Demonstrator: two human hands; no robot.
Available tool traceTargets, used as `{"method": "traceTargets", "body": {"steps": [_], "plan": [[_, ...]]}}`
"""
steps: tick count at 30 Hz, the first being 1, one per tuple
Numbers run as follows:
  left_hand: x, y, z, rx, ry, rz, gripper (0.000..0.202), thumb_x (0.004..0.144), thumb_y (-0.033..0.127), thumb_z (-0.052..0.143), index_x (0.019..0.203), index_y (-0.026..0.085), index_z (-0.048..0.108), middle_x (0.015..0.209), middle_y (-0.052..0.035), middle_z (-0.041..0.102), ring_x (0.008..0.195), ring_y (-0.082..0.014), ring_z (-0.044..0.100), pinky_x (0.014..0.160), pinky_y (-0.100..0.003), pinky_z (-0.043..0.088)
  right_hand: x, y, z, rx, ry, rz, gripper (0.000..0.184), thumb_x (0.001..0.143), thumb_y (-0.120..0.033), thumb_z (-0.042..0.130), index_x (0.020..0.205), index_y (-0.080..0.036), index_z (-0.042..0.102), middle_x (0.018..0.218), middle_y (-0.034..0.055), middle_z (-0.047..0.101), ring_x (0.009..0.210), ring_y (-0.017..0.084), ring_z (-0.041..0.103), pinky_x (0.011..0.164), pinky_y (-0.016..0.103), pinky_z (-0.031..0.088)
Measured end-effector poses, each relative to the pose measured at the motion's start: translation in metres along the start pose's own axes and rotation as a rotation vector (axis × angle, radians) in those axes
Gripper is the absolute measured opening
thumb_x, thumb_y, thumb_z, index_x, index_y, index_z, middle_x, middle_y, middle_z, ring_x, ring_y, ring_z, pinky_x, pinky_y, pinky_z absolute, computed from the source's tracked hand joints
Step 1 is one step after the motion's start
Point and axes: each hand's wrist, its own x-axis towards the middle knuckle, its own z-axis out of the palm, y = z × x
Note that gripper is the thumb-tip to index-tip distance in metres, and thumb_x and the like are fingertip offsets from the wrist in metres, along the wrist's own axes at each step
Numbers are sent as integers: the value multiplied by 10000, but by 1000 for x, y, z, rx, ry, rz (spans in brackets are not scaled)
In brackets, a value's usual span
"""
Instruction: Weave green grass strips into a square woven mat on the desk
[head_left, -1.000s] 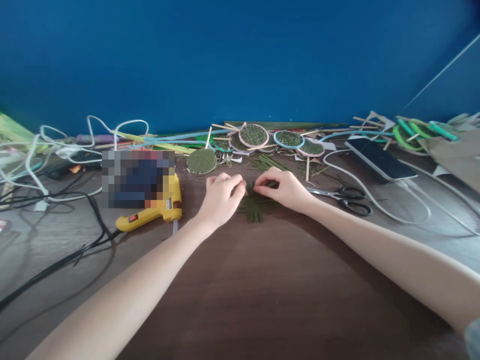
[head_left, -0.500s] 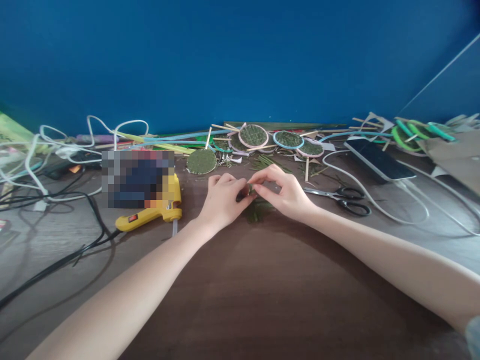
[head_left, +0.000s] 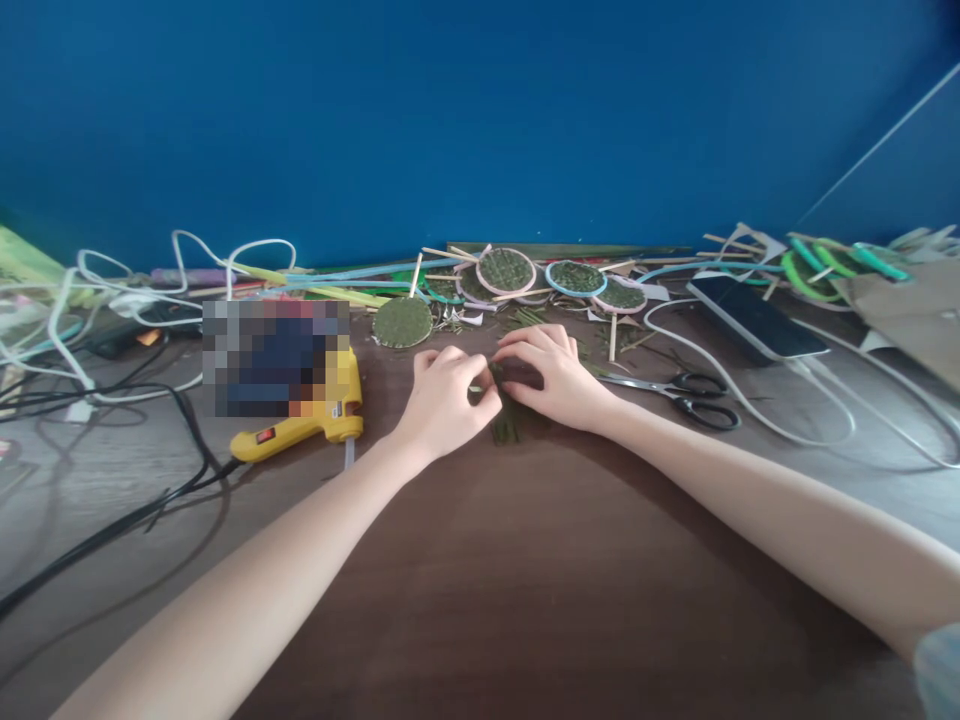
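Note:
Both hands meet over a small weave of green leaf strips (head_left: 507, 425) lying on the dark wooden table (head_left: 525, 580). My left hand (head_left: 446, 400) is curled, its fingertips pinching a strip at the weave's left side. My right hand (head_left: 551, 375) lies over the weave's top with fingers bent and pressed down on the strips. Most of the weave is hidden under the hands; only its lower ends stick out.
A yellow glue gun (head_left: 307, 420) lies left of the hands, with black and white cables beyond. Scissors (head_left: 686, 395) lie to the right, a phone (head_left: 757, 320) behind them. Round woven leaf fans (head_left: 506, 270) and sticks crowd the back edge by the blue wall.
My right hand has come down from a raised pinch to lie flatter over the weave, moving slightly left. My left hand stays at the weave's left side.

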Motion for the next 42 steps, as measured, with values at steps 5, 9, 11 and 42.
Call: {"method": "traceTargets", "body": {"steps": [5,9,11,42], "plan": [[0,0,-1,-18,-6,-12,93,741,201,436,677,190,502,758,11,605,886,-176,526,909,-388,242,1,1,2,-27,-40,16,292,728,-223,551,1016,-236,595,1193,78,552,1140,309,377,890,508,316],[0,-1,-1,-24,-1,-16,104,738,202,439,661,187,506,754,10,607,873,-174,529,901,-385,248,2,0,1,-22,-54,32,268,722,-213,545,988,-227,583,1193,73,551,1145,298,381,899,497,318],[0,-2,-1,-22,2,-16,114,743,206,436,659,187,512,751,8,603,874,-175,529,898,-386,250,2,-1,1,-15,-64,49,257,717,-209,547,973,-224,575,1196,70,548,1145,293,383,901,492,319],[2,-2,-2,-76,0,-97,164,774,247,444,683,190,568,799,-14,583,885,-180,531,948,-413,261,-2,5,-4,391,-66,-14,340,755,-169,546,1088,-224,497,849,14,667,933,193,589,872,390,395]]}}
